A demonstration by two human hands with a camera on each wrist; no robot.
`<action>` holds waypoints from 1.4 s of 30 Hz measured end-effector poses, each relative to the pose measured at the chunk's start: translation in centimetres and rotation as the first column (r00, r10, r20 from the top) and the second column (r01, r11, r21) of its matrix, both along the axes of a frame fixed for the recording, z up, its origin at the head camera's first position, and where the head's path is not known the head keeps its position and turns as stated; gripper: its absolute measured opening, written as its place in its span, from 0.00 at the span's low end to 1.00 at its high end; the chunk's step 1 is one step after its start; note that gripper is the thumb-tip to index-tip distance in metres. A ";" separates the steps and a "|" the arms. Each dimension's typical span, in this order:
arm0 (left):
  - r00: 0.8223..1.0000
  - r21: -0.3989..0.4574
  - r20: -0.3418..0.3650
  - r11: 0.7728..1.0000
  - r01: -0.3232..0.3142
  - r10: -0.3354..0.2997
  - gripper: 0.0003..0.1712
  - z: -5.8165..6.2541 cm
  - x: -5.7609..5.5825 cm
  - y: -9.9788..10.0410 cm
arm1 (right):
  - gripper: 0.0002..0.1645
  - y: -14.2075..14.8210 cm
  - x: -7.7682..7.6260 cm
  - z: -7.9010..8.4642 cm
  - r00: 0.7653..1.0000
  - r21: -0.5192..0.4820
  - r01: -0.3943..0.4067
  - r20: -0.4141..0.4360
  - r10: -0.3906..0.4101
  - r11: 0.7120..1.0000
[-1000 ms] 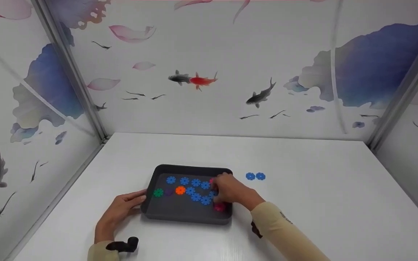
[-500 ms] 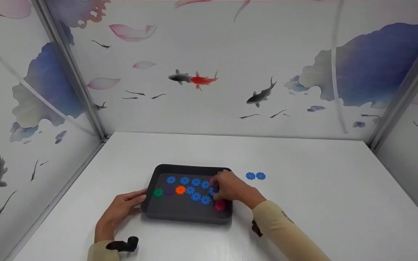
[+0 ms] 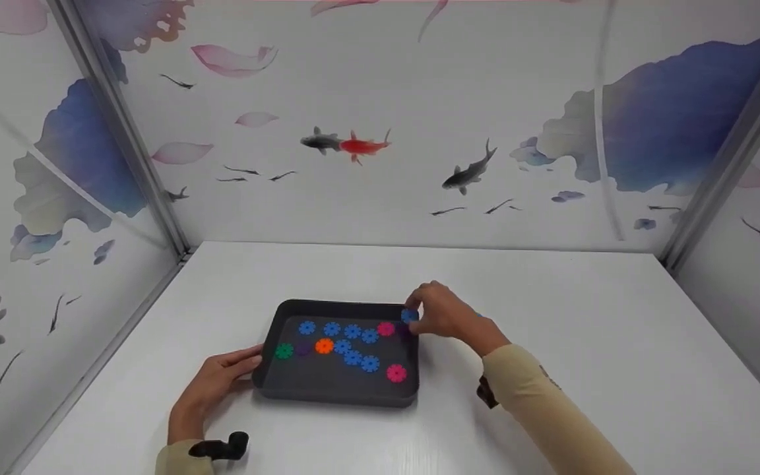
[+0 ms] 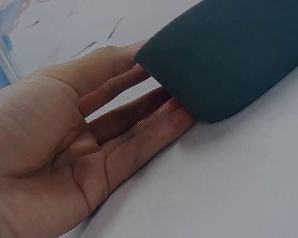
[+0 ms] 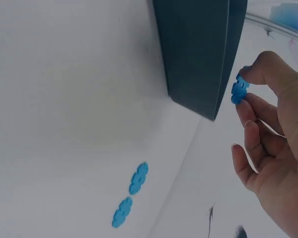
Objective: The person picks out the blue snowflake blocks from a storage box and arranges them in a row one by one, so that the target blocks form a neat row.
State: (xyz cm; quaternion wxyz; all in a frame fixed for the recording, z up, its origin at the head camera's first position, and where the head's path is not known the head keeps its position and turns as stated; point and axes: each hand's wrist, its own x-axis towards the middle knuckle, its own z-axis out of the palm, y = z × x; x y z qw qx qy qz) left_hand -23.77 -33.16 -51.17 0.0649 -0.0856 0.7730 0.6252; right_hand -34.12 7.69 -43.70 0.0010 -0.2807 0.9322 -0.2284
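Observation:
My right hand pinches a blue notched plastic disc between thumb and index finger, above the right rim of the dark grey tray. The other fingers curl loosely below. My left hand holds the tray's left side, thumb at the rim and fingers reaching against the wall in the left wrist view. Inside lie several blue discs, an orange disc, a green disc, pink discs and a dark purple disc. Another purple disc sits partly behind the right fingers.
Two blue discs lie on the white table right of the tray, mostly hidden by the right hand in the head view. Printed white panels with fish and petals enclose the table at back and sides.
My right hand has lifted a blue disc from the tray's right part and moved up and right to the rim. The pink discs now show fully. The left hand stays at the tray.

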 end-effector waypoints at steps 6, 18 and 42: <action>1.000 0.002 0.003 1.000 -0.010 0.010 0.32 0.3 0.0 -0.3 | 0.22 3.1 -1.0 0.4 0.999 0.009 0.052 -0.017 -0.052 0.999; 1.000 -0.013 -0.013 1.000 0.008 -0.008 0.32 0.3 0.1 -0.4 | 0.23 8.9 -2.2 -0.6 0.985 0.059 0.167 0.035 -0.169 0.984; 1.000 -0.008 -0.006 1.000 0.011 -0.011 0.32 0.3 0.1 0.0 | 0.22 12.4 -2.4 -4.2 0.935 0.053 0.309 0.164 -0.313 0.950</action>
